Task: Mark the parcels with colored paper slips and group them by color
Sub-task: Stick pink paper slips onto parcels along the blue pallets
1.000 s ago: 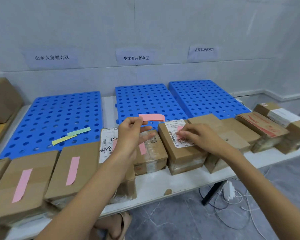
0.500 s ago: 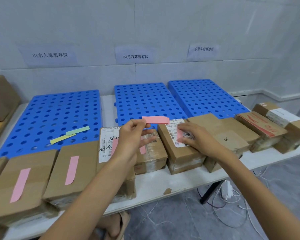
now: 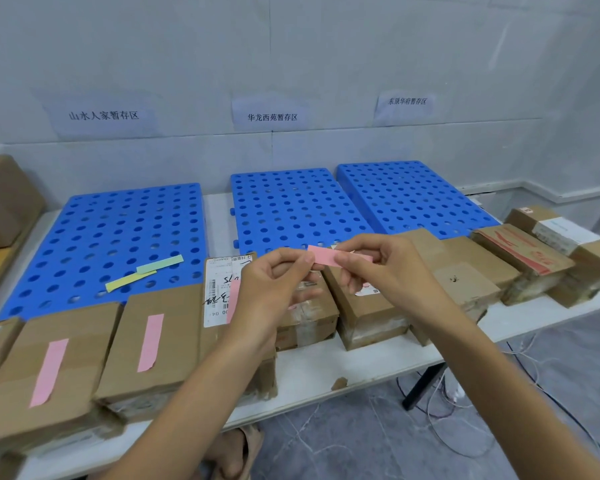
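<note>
The left hand (image 3: 274, 282) pinched the left end of a pink paper slip (image 3: 326, 258) and the right hand (image 3: 378, 268) pinched its right end, both just above the middle of the row. Pulled unevenly, so thin a slip might have torn or curled. Pressed too lightly onto a box, it could have slid off once the grouping began. The unmarked brown cardboard boxes (image 3: 465, 268) on the right risked being skipped.

White cables (image 3: 447, 410) trailed over the grey floor beneath the white surface (image 3: 326, 362). Brown cardboard parcels (image 3: 153, 341) lined its near edge, and the two at near left wore pink strips (image 3: 49, 370). Beyond lay three blue perforated plastic boards (image 3: 291, 206), the left one holding a green slip (image 3: 160, 265) and a yellow slip (image 3: 129, 281). Three paper signs (image 3: 103, 115) hung on the far white wall.
</note>
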`<state>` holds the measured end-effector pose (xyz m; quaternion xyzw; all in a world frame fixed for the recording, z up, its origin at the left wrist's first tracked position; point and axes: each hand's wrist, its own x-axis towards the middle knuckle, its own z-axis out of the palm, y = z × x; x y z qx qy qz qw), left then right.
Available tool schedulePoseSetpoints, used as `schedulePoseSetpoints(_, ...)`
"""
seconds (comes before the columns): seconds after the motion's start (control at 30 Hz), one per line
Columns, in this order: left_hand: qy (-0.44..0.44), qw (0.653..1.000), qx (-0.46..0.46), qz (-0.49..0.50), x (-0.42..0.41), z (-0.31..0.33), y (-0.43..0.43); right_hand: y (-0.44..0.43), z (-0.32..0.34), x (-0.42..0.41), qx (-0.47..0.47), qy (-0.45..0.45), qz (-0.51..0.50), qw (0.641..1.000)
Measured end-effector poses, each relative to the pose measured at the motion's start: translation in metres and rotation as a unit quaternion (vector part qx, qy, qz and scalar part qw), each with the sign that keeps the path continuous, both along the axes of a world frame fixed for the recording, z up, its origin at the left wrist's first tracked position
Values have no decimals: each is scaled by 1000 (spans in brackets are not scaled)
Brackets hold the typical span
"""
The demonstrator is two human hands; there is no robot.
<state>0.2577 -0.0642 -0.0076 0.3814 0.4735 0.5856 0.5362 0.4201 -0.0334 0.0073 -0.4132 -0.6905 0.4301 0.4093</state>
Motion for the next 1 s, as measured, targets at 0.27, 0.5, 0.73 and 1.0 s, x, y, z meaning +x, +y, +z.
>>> schedulePoseSetpoints(0.27, -22, 1000, 6, -18, -9, 0, -13, -3, -6, -4, -26, 65, 21, 997)
schedulePoseSetpoints(0.5, -50, 999, 14, -14, -13, 3, -19, -24, -2, -20, 346, -176, -146, 910)
schedulePoseSetpoints(0.73, -74, 997, 34, 7, -9, 8, -25, -29, -2, -28, 378, -151, -118, 906)
schedulePoseSetpoints(1.0, -87, 996, 33, -14, -9, 12, -29, -27, -4, -24, 408, -142, -119, 894)
